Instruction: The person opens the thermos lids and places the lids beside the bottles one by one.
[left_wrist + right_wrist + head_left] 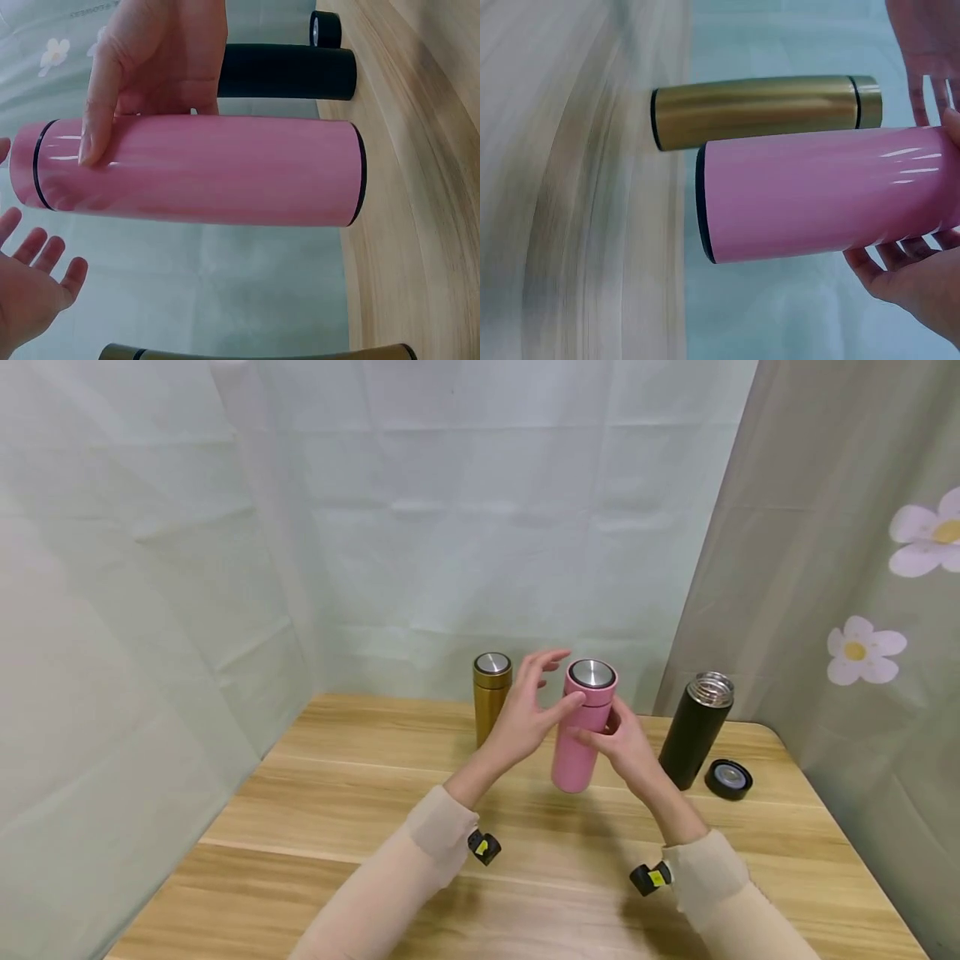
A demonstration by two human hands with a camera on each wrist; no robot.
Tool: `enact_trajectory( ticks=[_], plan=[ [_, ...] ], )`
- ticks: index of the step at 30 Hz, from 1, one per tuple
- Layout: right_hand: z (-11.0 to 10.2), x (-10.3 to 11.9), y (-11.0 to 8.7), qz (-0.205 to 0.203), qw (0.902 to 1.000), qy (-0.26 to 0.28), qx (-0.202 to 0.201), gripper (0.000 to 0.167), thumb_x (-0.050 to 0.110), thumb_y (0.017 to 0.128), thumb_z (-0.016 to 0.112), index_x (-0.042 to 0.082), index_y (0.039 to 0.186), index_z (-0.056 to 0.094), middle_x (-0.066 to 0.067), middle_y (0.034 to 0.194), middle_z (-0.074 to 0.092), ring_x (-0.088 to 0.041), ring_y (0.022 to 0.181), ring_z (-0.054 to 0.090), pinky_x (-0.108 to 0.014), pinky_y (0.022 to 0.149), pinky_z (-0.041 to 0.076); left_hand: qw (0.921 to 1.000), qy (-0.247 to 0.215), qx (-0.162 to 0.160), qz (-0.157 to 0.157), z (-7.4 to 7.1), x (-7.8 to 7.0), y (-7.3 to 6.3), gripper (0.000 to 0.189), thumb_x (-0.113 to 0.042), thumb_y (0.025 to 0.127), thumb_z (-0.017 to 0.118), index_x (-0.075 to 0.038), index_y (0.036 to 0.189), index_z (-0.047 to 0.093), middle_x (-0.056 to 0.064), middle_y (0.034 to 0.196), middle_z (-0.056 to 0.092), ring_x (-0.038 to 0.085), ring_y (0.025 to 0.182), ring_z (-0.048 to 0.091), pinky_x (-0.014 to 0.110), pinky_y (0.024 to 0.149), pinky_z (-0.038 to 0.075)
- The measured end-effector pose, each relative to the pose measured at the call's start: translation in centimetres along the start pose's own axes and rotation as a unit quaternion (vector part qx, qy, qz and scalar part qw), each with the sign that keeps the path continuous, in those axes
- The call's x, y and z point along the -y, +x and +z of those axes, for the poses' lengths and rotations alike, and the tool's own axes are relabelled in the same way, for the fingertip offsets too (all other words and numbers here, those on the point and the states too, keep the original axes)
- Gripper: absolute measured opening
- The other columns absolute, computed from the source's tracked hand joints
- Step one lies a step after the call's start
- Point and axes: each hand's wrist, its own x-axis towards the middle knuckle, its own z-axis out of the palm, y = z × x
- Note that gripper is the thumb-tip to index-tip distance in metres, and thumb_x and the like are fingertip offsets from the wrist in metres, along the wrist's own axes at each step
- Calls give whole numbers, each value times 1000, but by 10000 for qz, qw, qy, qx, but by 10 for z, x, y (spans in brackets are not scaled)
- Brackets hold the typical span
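Note:
My right hand (pixel 626 747) grips a pink thermos flask (pixel 576 752) around its upper body, thumb across the near side and fingers behind. The flask tilts slightly, its base close over the wooden table. A pink lid with a silver top (pixel 592 675) sits on it. My left hand (pixel 525 714) is at the lid with its fingers spread and apart from it; in the head view the thumb overlaps the lid's edge. In the left wrist view, the left hand's fingers (pixel 34 259) are relaxed beside the lid end of the pink flask (pixel 225 171).
A lidded gold flask (pixel 491 697) stands behind my left hand. To the right, a black flask (pixel 692 735) stands with its mouth uncovered, and a black lid (pixel 728 779) lies beside it. The wooden table (pixel 360 810) ends at pale curtains (pixel 480 552) behind and on the sides.

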Motion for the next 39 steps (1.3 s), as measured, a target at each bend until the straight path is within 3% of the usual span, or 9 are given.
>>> enact_trajectory(
  ticks=[9, 18, 25, 39],
  plan=[
    [7, 5, -11, 5, 9999, 43, 114, 67, 15, 93, 76, 7, 151, 43, -18, 140, 58, -32, 123, 59, -33, 98, 53, 9985, -488, 225, -47, -10, -1, -8, 71, -56, 98, 67, -20, 154, 43, 7, 150, 43, 31, 140, 46, 50, 115, 41],
    [15, 9, -24, 63, 9993, 121, 355, 66, 18, 92, 78, 9, 149, 45, -16, 140, 59, -32, 123, 59, -41, 100, 52, 9948, -749, 688, -76, -18, -4, -20, 91, -75, 90, 63, -21, 158, 37, 7, 152, 44, 20, 140, 45, 45, 117, 39],
    [22, 14, -33, 112, 9986, 173, 496, 67, 22, 93, 78, 10, 150, 46, -15, 141, 59, -33, 124, 58, -47, 103, 51, 9910, -925, 962, -123, -27, -3, -28, 91, -71, 90, 66, -22, 160, 33, 3, 151, 47, 20, 140, 44, 49, 118, 37],
    [27, 11, -39, -24, 9977, 111, 671, 66, 22, 91, 79, 10, 149, 48, -14, 140, 60, -32, 123, 58, -43, 100, 51, 9836, -912, 1489, -450, -32, -3, -37, 95, -69, 89, 70, -21, 161, 32, 0, 158, 41, 23, 144, 42, 51, 117, 37]
  ],
)
